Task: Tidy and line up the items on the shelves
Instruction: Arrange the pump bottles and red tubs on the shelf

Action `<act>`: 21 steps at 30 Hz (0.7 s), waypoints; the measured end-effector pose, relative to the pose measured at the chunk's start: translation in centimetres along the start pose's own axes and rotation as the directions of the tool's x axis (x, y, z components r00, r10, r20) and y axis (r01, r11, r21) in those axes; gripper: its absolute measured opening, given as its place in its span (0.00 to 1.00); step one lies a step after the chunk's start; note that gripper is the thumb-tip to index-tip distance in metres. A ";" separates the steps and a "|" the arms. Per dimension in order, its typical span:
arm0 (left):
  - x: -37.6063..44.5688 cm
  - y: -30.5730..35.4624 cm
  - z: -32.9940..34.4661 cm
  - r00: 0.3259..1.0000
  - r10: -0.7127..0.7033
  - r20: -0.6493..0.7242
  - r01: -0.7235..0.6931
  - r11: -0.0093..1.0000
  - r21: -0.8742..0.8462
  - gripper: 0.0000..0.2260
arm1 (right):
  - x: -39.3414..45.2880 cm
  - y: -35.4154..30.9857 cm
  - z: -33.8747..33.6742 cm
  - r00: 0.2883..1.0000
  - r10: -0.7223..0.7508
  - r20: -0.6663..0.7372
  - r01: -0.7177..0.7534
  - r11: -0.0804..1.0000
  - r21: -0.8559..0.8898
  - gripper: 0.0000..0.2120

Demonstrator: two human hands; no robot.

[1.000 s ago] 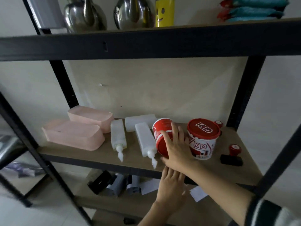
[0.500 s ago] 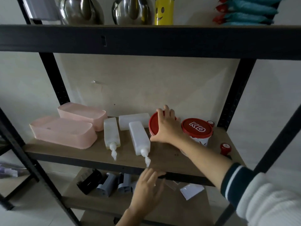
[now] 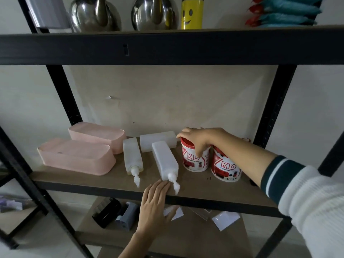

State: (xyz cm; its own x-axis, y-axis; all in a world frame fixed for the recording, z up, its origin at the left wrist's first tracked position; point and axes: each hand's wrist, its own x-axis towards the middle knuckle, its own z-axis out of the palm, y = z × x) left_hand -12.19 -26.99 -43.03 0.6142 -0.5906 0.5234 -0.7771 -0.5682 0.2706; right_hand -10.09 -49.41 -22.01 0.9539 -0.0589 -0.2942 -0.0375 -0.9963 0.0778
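Black metal shelving unit w/ wooden boards is filling the view; middle shelf is carrying most of the task items. Two pink tubs are lying upside down at the left, one behind the other, touching; next to them three white pump bottles are lying flat: left bottle and middle bottle w/ nozzles pointing toward the front edge, a third bottle lying crosswise behind them near the back. Two red-and-white KD tubs are standing upright side by side, right of the bottles; right hand is reaching over from the right, fingers curled down over the red lid of the left KD tub, gripping its top; right KD tub is partly hidden behind the forearm. Left hand is hovering at the shelf's front edge, fingers straight and relaxed, tips just beside the middle bottle's pump; holding nothing. Top shelf: two steel kettles, a yellow smiley bottle, stacked blue packets. Lower shelf: a black item & a grey item, plus white cards; can't tell what they are.
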 end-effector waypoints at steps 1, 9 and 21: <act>-0.1 -0.1 0.0 1.000 0.010 -0.005 -0.010 1.000 -0.010 0.30 | -0.2 -0.3 0.4 1.000 0.010 -0.027 -0.010 1.000 -0.016 0.47; -1.0 -2.0 -0.2 0.998 0.061 -0.034 -0.060 0.997 0.040 0.26 | -1.8 -4.4 6.6 0.856 -0.025 -0.516 0.017 1.000 -0.019 0.31; -1.7 -2.4 -0.6 0.997 0.072 0.038 -0.075 0.995 0.074 0.31 | -3.5 -12.5 18.6 0.510 0.401 -0.761 0.217 0.796 0.565 0.15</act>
State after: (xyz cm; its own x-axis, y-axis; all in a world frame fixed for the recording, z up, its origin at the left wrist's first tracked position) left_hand -11.43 -24.25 -44.11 0.5616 -0.6515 0.5100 -0.8085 -0.5632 0.1707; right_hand -18.48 -37.89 -39.66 0.6979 -0.3811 0.6063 0.0091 -0.8418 -0.5397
